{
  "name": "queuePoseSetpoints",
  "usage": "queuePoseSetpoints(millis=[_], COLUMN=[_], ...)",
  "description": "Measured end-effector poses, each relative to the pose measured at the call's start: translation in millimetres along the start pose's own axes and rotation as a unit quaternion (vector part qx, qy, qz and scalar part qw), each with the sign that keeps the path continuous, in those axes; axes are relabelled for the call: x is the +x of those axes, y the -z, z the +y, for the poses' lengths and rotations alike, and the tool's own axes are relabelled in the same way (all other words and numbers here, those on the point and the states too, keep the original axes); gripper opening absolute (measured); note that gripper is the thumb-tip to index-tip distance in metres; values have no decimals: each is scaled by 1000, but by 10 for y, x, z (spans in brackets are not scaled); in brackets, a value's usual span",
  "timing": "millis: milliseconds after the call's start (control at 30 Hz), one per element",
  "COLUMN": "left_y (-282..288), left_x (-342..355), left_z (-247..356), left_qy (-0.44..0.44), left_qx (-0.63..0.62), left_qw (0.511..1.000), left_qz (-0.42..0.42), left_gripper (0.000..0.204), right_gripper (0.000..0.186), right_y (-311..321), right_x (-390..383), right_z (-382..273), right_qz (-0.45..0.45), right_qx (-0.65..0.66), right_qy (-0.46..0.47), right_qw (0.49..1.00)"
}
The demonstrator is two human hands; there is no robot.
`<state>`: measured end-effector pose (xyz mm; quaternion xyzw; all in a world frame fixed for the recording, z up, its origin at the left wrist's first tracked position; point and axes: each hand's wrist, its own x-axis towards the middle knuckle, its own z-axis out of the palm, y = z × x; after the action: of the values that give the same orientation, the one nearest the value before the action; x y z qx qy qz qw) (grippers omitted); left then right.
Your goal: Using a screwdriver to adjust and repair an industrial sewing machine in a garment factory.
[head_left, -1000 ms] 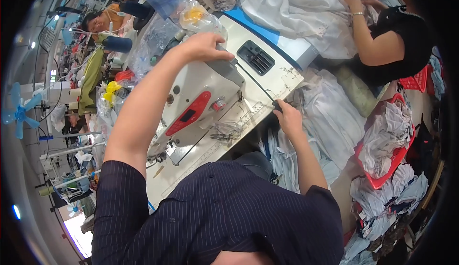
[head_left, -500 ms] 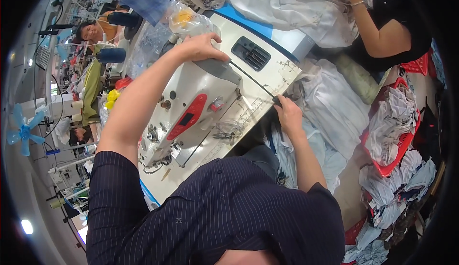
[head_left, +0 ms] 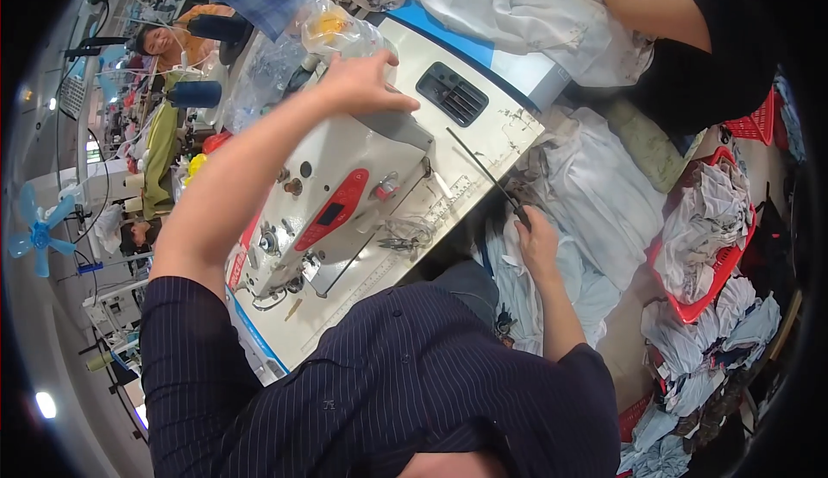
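Note:
My left hand (head_left: 366,83) grips the top end of a white sewing machine head (head_left: 358,150) with a grey cover and red panel (head_left: 345,193), its thumb stretched rightward. My right hand (head_left: 535,236) is closed on the black handle of a long thin screwdriver (head_left: 492,176), whose tip points up-left, apart from the machine, over the white tabletop (head_left: 504,141). A ruler strip (head_left: 448,198) runs along the table edge. Small metal tools (head_left: 397,243) lie beside the machine, and a dark recessed tray (head_left: 453,94) sits beyond the screwdriver.
A co-worker's arm (head_left: 647,16) is over white fabric (head_left: 509,3) at upper right. Pale garments (head_left: 595,202) hang beside the table; red baskets (head_left: 681,305) stand at right. Thread cones (head_left: 194,94), bagged items (head_left: 336,29) and a blue fan (head_left: 34,223) are at left; another person (head_left: 177,34) is behind.
My right hand has drawn the screwdriver down and to the right, its tip coming away from beside my left hand. My left hand stays on the machine. The co-worker's arm has shifted up and left.

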<state>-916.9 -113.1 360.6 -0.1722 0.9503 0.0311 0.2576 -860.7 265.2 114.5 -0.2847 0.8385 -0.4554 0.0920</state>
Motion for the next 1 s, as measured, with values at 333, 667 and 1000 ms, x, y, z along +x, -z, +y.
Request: queuePoseSetpoints(millis=[333, 667, 1000], left_y=[40, -94, -14], left_x=[104, -235, 22], left_z=[-177, 443, -282], left_qy=[5, 106, -13], left_qx=[-162, 83, -156], left_qw=[981, 987, 987], left_qz=[-105, 86, -23], left_gripper=[107, 75, 108], right_gripper=[31, 37, 40], right_y=[-30, 11, 549], right_x=[-168, 587, 882], right_z=[-212, -671, -1342], right_qz=[47, 79, -36], right_qx=[79, 277, 415], right_qy=[-75, -83, -90], right_qw=[993, 954, 905])
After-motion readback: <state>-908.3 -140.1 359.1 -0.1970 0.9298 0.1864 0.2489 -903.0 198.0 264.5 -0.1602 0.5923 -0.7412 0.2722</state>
